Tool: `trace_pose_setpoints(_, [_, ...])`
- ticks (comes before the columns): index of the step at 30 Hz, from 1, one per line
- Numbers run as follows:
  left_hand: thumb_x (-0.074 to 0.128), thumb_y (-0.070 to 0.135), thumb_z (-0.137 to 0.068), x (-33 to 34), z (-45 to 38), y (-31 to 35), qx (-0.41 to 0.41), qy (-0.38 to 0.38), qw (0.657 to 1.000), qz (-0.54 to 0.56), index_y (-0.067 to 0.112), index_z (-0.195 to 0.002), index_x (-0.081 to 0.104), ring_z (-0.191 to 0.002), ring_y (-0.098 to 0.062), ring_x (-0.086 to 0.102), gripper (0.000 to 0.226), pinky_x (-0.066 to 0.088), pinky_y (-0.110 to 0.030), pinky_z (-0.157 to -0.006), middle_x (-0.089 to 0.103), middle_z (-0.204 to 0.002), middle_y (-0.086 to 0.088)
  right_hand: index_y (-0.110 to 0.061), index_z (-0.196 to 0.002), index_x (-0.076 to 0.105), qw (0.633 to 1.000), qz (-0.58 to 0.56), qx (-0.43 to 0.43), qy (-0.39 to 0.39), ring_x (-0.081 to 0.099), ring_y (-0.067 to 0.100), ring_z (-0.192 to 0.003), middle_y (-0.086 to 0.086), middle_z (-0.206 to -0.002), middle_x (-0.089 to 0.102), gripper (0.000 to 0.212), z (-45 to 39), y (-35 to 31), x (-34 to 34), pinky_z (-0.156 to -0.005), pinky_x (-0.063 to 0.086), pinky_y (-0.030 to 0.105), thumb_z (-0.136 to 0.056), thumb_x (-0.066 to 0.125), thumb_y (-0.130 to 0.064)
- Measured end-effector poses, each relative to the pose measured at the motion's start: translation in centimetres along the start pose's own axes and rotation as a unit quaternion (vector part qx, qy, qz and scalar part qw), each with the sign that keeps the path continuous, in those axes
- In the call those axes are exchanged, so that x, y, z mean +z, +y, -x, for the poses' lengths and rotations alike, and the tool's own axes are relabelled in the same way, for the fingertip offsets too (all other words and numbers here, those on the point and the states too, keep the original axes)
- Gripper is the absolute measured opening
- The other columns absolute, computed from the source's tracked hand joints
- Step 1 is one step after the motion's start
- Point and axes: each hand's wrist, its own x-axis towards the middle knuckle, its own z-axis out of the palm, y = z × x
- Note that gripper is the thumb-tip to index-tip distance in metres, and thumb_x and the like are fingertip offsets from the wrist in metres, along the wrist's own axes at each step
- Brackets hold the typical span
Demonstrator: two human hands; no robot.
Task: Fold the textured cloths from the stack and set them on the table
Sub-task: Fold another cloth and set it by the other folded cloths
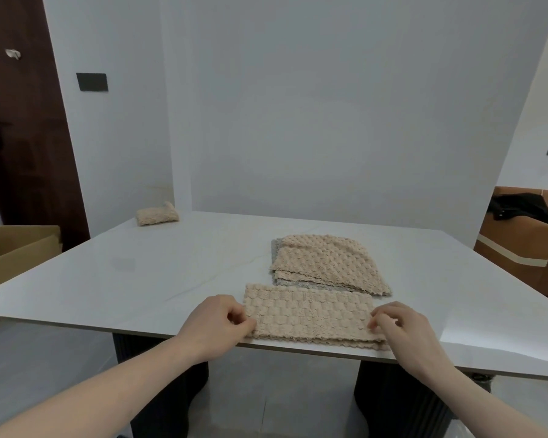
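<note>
Left hand: fingers pinch strip's left end.
Right hand: fingers pinch right end.
Strip: folded, flat between fingers, on bench.
Stack: just beyond fingers.

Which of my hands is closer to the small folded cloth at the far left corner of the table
Left. Your left hand grips the left end of the cloth strip, on the folded cloth's side; your right hand grips the strip's right end, farther away.
</note>
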Motion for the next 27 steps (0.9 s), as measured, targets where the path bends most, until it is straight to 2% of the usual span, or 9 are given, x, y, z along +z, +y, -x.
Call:
trace_pose_setpoints(2, [0.065,0.046,-0.082,0.3,0.1,0.4,0.042,0.013,0.998,-0.033,0.023,-0.069,0.067,-0.097,-0.001,0.051,0.027,0.049,-0.027,-0.084,0.059,-0.088,0.014,-0.03,-0.075,0.073,0.999,-0.005,0.013,0.031,0.062,0.007,-0.099,-0.015,-0.1,0.069,0.019,-1.3,-0.5,0.5,-0.088,0.05,0.037,-0.09,0.062,-0.027])
trace_pose_setpoints(4, [0.063,0.045,-0.083,0.4,0.4,0.6,0.086,0.023,0.994,-0.07,0.026,-0.072,0.064,-0.1,0.0,0.046,0.021,0.049,-0.024,-0.083,0.053,-0.092,0.017,-0.035,-0.093,0.071,0.999,0.039,0.012,0.012,0.059,0.01,-0.11,-0.015,-0.114,0.064,0.012,-2.8,-0.8,1.3,-0.095,0.049,0.037,-0.088,0.062,-0.031])
trace_pose_setpoints(7, [0.058,0.046,-0.086,0.5,0.4,0.6,0.127,0.018,0.985,-0.112,0.028,-0.078,0.062,-0.099,-0.001,0.043,0.02,0.047,-0.023,-0.085,0.048,-0.098,0.019,-0.033,-0.126,0.063,0.989,0.141,-0.014,-0.051,0.05,0.017,-0.13,-0.011,-0.137,0.053,0.035,-4.2,-0.1,2.5,-0.111,0.04,0.036,-0.091,0.059,-0.038])
trace_pose_setpoints(9, [0.057,0.047,-0.086,0.4,0.2,0.6,0.129,0.012,0.984,-0.119,0.027,-0.077,0.063,-0.101,-0.001,0.042,0.022,0.044,-0.022,-0.089,0.047,-0.101,0.021,-0.033,-0.138,0.056,0.979,0.191,-0.019,-0.074,0.046,0.019,-0.136,-0.011,-0.145,0.048,0.045,-4.2,0.3,3.3,-0.115,0.036,0.038,-0.096,0.052,-0.047])
trace_pose_setpoints(13, [0.052,0.053,-0.091,0.2,-1.0,1.6,0.124,0.019,0.984,-0.13,0.029,-0.079,0.067,-0.113,-0.001,0.041,0.031,0.036,-0.025,-0.101,0.05,-0.116,0.024,-0.037,-0.141,0.051,0.975,0.21,0.006,-0.073,0.044,0.017,-0.138,-0.012,-0.147,0.049,0.048,-3.8,1.1,4.1,-0.115,0.034,0.039,-0.097,0.043,-0.054])
trace_pose_setpoints(16, [0.045,0.056,-0.095,1.1,-2.3,4.2,0.151,0.026,0.982,-0.113,0.034,-0.107,0.067,-0.132,-0.006,0.037,0.034,0.031,-0.033,-0.114,0.048,-0.138,0.018,-0.037,-0.144,0.048,0.973,0.22,0.009,-0.076,0.041,0.017,-0.14,-0.012,-0.151,0.046,0.049,-3.9,0.8,4.0,-0.116,0.031,0.039,-0.098,0.042,-0.054])
trace_pose_setpoints(20, [0.033,0.063,-0.097,4.3,-4.5,8.3,0.152,-0.054,0.981,-0.105,0.036,-0.152,0.039,-0.154,-0.016,0.013,0.061,0.014,-0.043,-0.127,0.021,-0.166,0.01,-0.035,-0.154,0.035,0.969,0.234,0.034,-0.067,0.035,0.019,-0.146,-0.01,-0.159,0.038,0.062,-3.7,0.5,4.0,-0.121,0.025,0.04,-0.097,0.039,-0.059])
trace_pose_setpoints(24, [0.022,0.07,-0.097,7.5,-5.6,9.3,0.137,-0.153,0.966,-0.158,0.039,-0.161,0.011,-0.158,-0.019,-0.008,0.073,-0.004,-0.044,-0.128,-0.003,-0.171,0.01,-0.03,-0.16,0.021,0.964,0.249,0.057,-0.077,0.029,0.023,-0.149,-0.003,-0.162,0.035,0.073,-3.8,0.6,4.0,-0.124,0.018,0.046,-0.096,0.036,-0.062])
trace_pose_setpoints(27, [0.014,0.072,-0.097,8.5,-5.4,8.6,0.138,-0.191,0.953,-0.19,0.039,-0.162,0.002,-0.157,-0.017,-0.011,0.074,-0.008,-0.045,-0.127,-0.008,-0.17,0.012,-0.027,-0.161,0.019,0.959,0.264,0.064,-0.085,0.025,0.022,-0.151,-0.002,-0.164,0.03,0.077,-3.9,0.6,4.2,-0.125,0.016,0.047,-0.096,0.032,-0.064])
